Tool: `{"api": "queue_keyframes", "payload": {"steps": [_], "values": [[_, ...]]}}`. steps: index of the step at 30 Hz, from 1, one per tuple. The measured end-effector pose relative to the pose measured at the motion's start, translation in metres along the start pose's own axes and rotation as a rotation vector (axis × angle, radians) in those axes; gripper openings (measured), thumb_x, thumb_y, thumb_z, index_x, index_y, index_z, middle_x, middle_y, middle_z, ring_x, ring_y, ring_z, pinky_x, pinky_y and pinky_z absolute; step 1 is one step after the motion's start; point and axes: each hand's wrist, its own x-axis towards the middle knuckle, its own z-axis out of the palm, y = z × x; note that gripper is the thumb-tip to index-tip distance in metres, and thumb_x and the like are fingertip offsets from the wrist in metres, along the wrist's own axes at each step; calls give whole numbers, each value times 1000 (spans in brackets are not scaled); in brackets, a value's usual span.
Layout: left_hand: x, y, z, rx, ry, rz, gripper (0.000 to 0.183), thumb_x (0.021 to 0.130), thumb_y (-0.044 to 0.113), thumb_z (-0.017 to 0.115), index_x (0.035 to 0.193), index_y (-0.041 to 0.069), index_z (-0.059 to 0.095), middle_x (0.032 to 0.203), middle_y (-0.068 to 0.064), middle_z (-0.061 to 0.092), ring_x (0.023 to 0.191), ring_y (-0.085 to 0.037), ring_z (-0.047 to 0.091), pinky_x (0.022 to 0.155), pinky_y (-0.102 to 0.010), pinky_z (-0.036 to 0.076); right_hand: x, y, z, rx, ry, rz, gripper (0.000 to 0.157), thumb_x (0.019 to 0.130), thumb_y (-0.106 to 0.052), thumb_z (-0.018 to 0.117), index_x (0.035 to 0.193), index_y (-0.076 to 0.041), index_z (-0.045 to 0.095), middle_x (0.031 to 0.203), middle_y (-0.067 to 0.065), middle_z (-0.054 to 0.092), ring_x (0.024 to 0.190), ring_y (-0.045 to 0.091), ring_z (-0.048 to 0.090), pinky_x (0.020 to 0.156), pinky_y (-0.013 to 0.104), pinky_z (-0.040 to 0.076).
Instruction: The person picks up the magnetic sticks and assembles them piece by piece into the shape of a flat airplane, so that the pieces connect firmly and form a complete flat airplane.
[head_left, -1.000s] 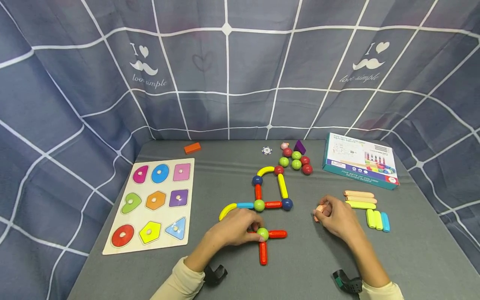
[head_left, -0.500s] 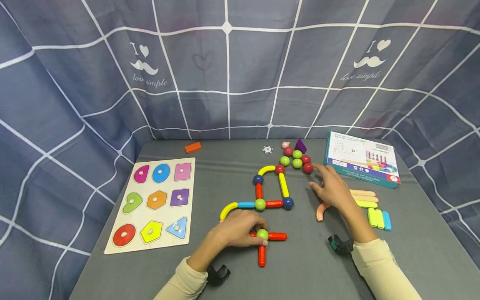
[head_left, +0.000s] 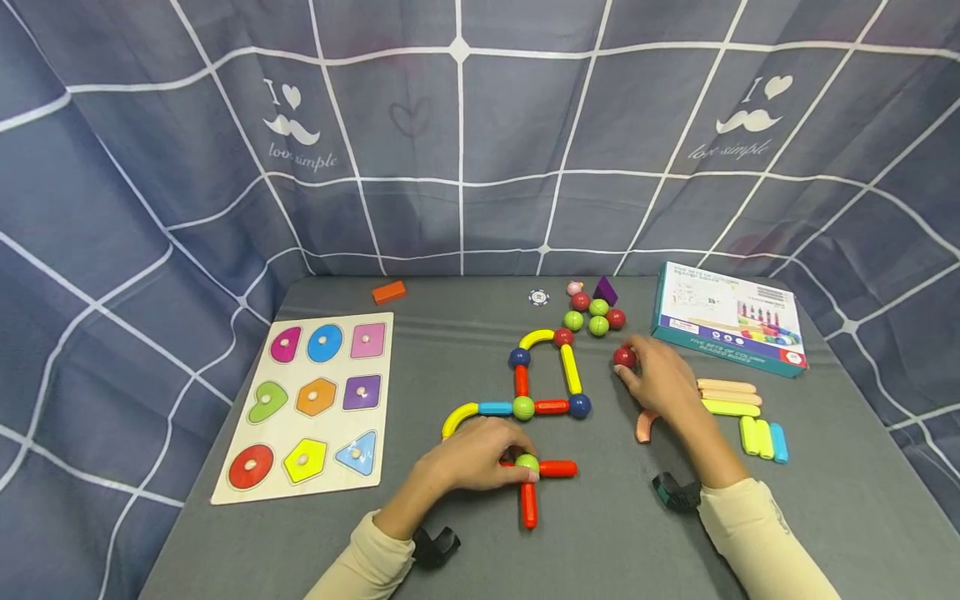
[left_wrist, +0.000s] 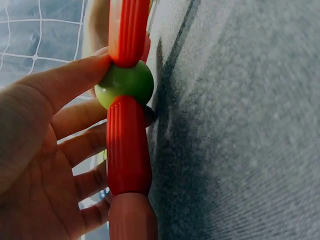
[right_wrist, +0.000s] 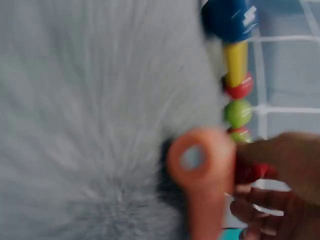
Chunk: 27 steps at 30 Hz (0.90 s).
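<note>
The left hand's [head_left: 476, 454] fingers are clamped on a glossy green ball [head_left: 527, 463] over the grey cloth-covered tabletop [head_left: 600, 542]; red ridged rods [head_left: 558, 468] join the ball at three, six and nine o'clock. The right hand [head_left: 663, 379] grips a shiny red ball [head_left: 624, 357] between thumb and fingers, and loose red and green balls [head_left: 597, 325] sit near it at eleven o'clock. A peach curved piece [head_left: 643, 428] lies just beside that hand at seven o'clock, partly hidden; a teal-and-white cardboard box [head_left: 723, 321] lies at two o'clock.
</note>
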Motion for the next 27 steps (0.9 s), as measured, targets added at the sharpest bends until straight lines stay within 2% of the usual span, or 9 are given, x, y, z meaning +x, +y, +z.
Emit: {"api": "queue_keyframes", "payload": {"steps": [3,7,9,12,18,24,27], "values": [[0,-1,0,-11,9,-11,24,86,43,67,98,22,72,83,18,59,76,0,53,67,-16,40,-23,-11,-6,159,-44,-89,36,83,-31,74,111,-13,61,78,2,58,68,19,53,56,35,41],[0,-2,-1,-8,24,-25,25,87,42,67,97,20,71,83,17,58,75,-1,52,67,-16,39,-54,-22,-5,420,-230,-178,31,81,-37,75,103,-21,61,74,-6,57,62,12,52,52,25,41],[1,-3,-1,-8,29,-32,26,87,43,66,97,20,70,84,16,58,75,-1,51,67,-16,39,-65,-25,-1,492,-307,-185,29,80,-38,75,100,-23,61,75,-7,58,63,10,53,52,23,42],[2,-3,0,-12,27,-46,27,87,45,66,98,20,69,84,15,58,75,-1,50,67,-17,39,-74,-28,8,522,-339,-193,26,80,-36,76,97,-22,62,73,-7,57,61,9,52,52,22,41],[3,-3,1,-19,18,-53,30,87,47,65,99,21,68,85,15,57,75,-1,49,66,-17,39,-77,-34,22,566,-303,-239,24,79,-22,79,97,-17,65,66,-3,54,51,8,46,45,21,36],[3,-2,1,-17,17,-60,31,86,49,65,99,21,68,85,15,57,74,0,49,67,-18,39,-79,-37,21,565,-308,-244,23,82,-33,75,99,-21,64,66,-8,54,50,5,46,45,21,37],[2,-2,1,-21,12,-59,31,86,49,66,99,21,68,85,15,57,75,0,50,67,-17,39,-79,-32,16,571,-287,-208,25,83,-36,73,102,-20,65,68,-7,56,52,6,48,46,22,38]]}}
